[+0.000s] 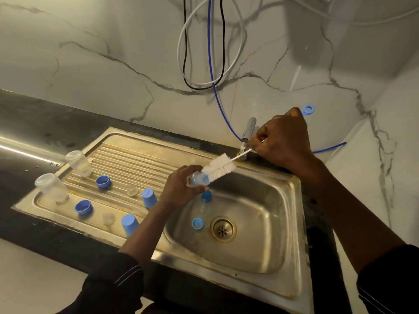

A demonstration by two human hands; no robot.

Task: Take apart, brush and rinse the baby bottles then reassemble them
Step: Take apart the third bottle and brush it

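The left hand [179, 189] curls its fingers around a small clear baby bottle [196, 179], held on its side over the left edge of the sink basin [260, 223], mouth pointing right. The right hand [283, 139], higher and farther right, is closed in a fist around the thin white handle of a bottle brush [218, 167]. Its white bristles meet the bottle's mouth; how far the tip goes in is hard to make out. The handle's blue loop [308, 109] pokes out beyond the fist, which hides part of the tap [249, 128]. In the basin lie a blue cap [206, 196] and a blue collar ring [197, 223], with a faint clear piece between them too blurred to name. On the ribbed drainboard [136, 159] to the left are two rows: far upturned bottle [78, 163], far ring [103, 181], far teat [132, 190], far cap [149, 198]; near upturned bottle [52, 186], near ring [84, 207], near teat [108, 218], near cap [129, 224]. Both dark sleeves [113, 284] are cut off at the near edge
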